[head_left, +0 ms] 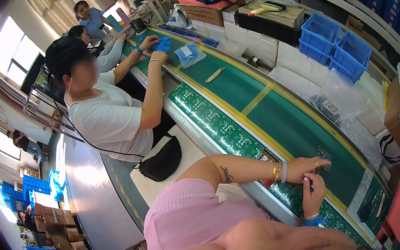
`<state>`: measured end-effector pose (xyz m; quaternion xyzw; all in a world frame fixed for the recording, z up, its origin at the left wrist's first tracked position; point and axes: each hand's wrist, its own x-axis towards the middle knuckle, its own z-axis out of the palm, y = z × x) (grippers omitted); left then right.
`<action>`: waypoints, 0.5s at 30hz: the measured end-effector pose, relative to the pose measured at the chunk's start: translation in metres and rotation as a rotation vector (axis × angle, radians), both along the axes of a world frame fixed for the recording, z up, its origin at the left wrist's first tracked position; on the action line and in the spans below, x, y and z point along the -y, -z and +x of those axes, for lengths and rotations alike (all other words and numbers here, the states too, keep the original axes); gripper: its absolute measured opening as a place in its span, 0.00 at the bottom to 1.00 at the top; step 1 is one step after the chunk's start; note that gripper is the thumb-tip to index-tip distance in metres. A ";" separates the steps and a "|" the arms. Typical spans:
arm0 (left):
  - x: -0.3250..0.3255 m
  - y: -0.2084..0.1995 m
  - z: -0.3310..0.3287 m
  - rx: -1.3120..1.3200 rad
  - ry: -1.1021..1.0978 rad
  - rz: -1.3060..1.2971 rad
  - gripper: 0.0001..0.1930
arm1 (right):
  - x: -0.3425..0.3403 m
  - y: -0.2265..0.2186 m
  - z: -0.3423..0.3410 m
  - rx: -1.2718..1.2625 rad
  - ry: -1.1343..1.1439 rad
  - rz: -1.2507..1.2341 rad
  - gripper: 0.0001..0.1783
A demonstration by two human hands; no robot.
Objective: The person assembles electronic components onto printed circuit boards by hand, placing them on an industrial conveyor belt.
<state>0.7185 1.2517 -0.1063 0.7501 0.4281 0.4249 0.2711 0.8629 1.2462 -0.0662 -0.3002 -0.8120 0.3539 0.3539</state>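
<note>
My left hand [302,169] reaches over the green belt, its bent fingers together beside a small pile of grey, thin-leaded parts [324,153]. Just below it, my right hand [314,196] has its thumb and fingers drawn together, close against the left hand. Whatever either hand may hold is too small or hidden to make out. Under my wrists runs a row of green circuit boards [291,198] along the metal rail. More circuit boards [220,122] continue to the left along that rail.
To the left, a co-worker in a white shirt [107,114] handles blue parts [163,43]. On the belt lie a bag of blue parts [188,53] and a tan strip [215,75]. Behind stand blue bins [321,28] and a clear bag [335,103]. Pliers [367,209] lie at right.
</note>
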 end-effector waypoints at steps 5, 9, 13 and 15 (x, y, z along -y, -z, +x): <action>-0.002 0.006 0.002 0.143 0.051 -0.097 0.39 | 0.002 0.004 0.001 0.030 0.054 0.109 0.05; -0.001 -0.007 -0.011 0.033 0.019 -0.135 0.31 | -0.004 0.017 -0.005 -0.047 -0.015 0.053 0.08; -0.007 -0.007 -0.014 0.025 -0.070 -0.170 0.32 | -0.014 0.023 -0.008 -0.124 -0.005 0.029 0.09; -0.006 -0.022 -0.005 0.083 -0.098 -0.211 0.31 | -0.014 0.021 0.001 -0.071 -0.020 0.043 0.08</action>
